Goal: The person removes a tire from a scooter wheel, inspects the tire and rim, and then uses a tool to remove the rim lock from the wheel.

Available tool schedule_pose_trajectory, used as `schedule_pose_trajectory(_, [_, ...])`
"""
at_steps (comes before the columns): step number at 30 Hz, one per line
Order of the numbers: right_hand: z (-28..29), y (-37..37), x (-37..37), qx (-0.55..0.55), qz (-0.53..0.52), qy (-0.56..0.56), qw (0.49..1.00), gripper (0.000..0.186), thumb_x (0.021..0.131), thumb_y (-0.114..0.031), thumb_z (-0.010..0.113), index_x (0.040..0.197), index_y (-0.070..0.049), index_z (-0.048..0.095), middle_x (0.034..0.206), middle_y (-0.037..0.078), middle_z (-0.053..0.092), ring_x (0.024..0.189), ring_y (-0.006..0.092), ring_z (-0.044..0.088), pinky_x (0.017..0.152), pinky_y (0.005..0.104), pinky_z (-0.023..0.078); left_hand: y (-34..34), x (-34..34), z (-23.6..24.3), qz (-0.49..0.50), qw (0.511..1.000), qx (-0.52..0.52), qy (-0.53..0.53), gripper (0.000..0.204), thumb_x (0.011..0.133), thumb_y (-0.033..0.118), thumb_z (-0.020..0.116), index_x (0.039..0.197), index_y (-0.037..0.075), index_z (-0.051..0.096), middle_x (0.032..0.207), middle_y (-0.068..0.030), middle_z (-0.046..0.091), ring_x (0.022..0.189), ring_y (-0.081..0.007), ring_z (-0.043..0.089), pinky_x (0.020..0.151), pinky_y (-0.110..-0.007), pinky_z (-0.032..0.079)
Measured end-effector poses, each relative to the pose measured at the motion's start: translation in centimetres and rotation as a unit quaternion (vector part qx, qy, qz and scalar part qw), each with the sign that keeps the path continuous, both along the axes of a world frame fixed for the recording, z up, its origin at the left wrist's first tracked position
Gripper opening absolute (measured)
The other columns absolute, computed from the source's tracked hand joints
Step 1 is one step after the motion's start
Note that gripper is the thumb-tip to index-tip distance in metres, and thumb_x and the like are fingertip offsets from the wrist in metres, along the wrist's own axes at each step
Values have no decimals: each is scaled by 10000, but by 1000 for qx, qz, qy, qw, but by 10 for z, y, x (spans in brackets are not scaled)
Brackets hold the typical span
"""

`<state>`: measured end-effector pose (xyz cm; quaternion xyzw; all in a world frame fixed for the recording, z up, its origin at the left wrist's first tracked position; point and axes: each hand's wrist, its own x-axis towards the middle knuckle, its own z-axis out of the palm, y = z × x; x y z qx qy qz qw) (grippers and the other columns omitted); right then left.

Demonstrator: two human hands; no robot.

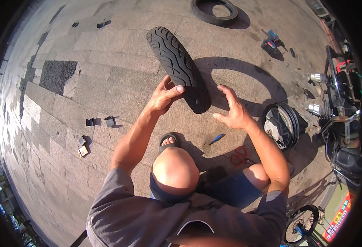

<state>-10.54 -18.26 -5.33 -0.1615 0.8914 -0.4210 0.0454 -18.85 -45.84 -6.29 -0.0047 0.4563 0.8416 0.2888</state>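
A black treaded tyre (177, 66) is held upright on the paved ground (107, 82), slanting from eleven o'clock toward the centre. Its near end is gripped by the left hand (164, 95), the thumb laid across the tread. The right hand (232, 111) is held open just beside the tyre at three o'clock, not touching it. A second tyre (214, 10) is seen lying flat at twelve o'clock. A wheel rim (281, 123) is stood at three o'clock, beside a parked motorcycle (343, 115). A blue-handled tool (216, 138) and red-handled scissors (240, 155) are seen lying at five o'clock, near the bent knees.
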Motion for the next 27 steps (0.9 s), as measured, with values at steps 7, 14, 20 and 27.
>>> schedule_pose_trajectory(7, [7, 4, -12, -147, -45, -93, 984, 869, 834, -359, 761, 1440, 67, 306, 1384, 250, 467, 1277, 311, 491, 1074, 410, 388, 28, 42, -10, -103, 992, -39, 58, 919, 722, 114, 872, 1453, 52, 318, 1356, -138, 523, 1265, -275, 501, 1061, -457, 415])
schedule_pose_trajectory(14, [23, -11, -23, -273, 40, -116, 954, 896, 846, -366, 753, 1456, 81, 273, 1403, 213, 463, 1302, 279, 465, 1103, 396, 357, 41, 73, -29, -146, 983, -34, 109, 975, 710, 89, 877, 1477, 71, 274, 1399, -130, 473, 1322, -275, 446, 1095, -461, 383])
schedule_pose_trajectory(20, [34, -4, -13, -296, 93, -234, 921, 979, 811, -461, 761, 1464, 76, 268, 1369, 222, 496, 1281, 279, 486, 1086, 419, 374, -3, 49, -49, -255, 962, -61, 72, 756, 815, 90, 701, 1466, 67, 317, 1401, -128, 483, 1308, -301, 471, 1070, -490, 400])
schedule_pose_trajectory(27, [34, 6, 1, -314, 107, -286, 899, 982, 843, -534, 711, 1467, 80, 267, 1328, 186, 540, 1256, 249, 508, 1084, 392, 372, -16, 21, -17, 12, 969, 131, -208, 758, 905, 689, 439, 1350, 82, 530, 1298, -136, 603, 1177, -304, 576, 1030, -493, 419])
